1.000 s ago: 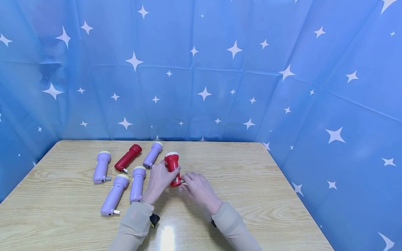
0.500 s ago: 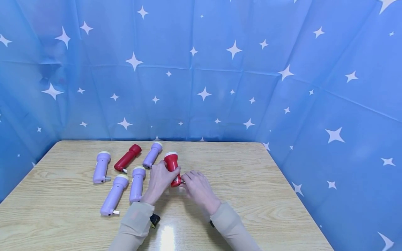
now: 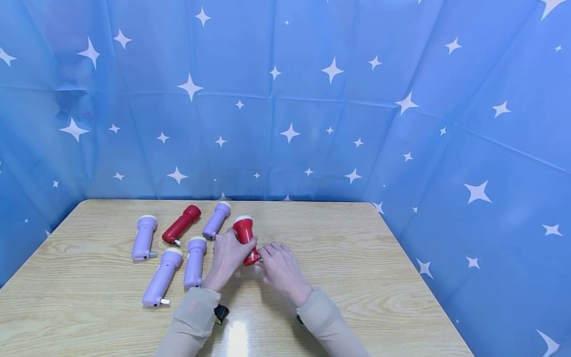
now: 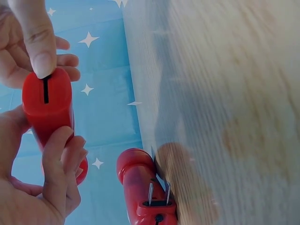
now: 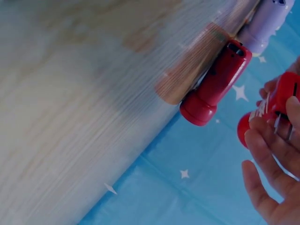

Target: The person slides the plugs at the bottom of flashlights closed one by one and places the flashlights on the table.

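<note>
A red flashlight [image 3: 244, 231] with a white lens rim is held over the table, lens end away from me. My left hand [image 3: 227, 258] grips its barrel, thumb across the top. My right hand [image 3: 282, 270] has its fingers and thumb at the tail end, around the metal plug prongs [image 5: 277, 124]. In the left wrist view, the right hand's thumb [image 4: 43, 63] presses at the black slot in the flashlight's end [image 4: 58, 91]. Fingers partly hide the prongs in the head view.
To the left lie several lilac flashlights [image 3: 161, 277] and another red flashlight [image 3: 180, 225], some with metal prongs sticking out. They rest on a light wooden table [image 3: 357, 277]. A blue curtain with white stars [image 3: 312, 124] hangs behind the table and along its sides.
My right wrist has shifted very slightly left, fingers still at the flashlight's tail. The left hand and the flashlight stay nearly in place.
</note>
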The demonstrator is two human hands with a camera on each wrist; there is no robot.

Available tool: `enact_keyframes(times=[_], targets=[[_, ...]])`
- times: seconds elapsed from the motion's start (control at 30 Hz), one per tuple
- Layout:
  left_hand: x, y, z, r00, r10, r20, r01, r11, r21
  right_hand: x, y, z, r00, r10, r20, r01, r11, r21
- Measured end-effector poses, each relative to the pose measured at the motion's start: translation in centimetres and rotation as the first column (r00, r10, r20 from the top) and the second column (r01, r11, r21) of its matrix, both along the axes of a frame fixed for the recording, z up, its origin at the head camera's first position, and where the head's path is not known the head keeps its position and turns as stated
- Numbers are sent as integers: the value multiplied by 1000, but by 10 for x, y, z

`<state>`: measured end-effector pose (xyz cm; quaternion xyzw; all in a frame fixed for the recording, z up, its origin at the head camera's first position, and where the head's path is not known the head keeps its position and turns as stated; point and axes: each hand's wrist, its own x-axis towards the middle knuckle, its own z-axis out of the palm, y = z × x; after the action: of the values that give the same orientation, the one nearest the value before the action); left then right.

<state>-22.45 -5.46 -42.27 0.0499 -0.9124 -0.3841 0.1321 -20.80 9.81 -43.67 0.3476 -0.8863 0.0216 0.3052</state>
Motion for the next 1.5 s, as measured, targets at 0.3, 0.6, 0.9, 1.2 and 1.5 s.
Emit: enact_keyframes(times=[0.3, 0.6, 0.9, 1.2, 1.5], targets=[[1, 1, 1, 1000, 3, 10, -3, 1000, -15, 0, -1, -1, 999, 2, -52, -1, 1000, 13], [1, 2, 1, 1000, 8, -6, -8, 1000, -24, -1, 0, -1, 996, 19, -82, -19, 1000, 12], [2, 3, 2, 1000, 10, -8, -10, 1000, -27, 0, -1, 0, 996, 2, -90, 0, 1000, 27], [1, 3, -1, 999, 16, -35, -18, 998, -60, -1, -1, -2, 994, 7, -108, -6, 1000, 11], [1, 3, -2, 998, 20, -51, -25, 995, -97, 0, -2, -2, 993, -8, -122, 11, 1000, 19]])
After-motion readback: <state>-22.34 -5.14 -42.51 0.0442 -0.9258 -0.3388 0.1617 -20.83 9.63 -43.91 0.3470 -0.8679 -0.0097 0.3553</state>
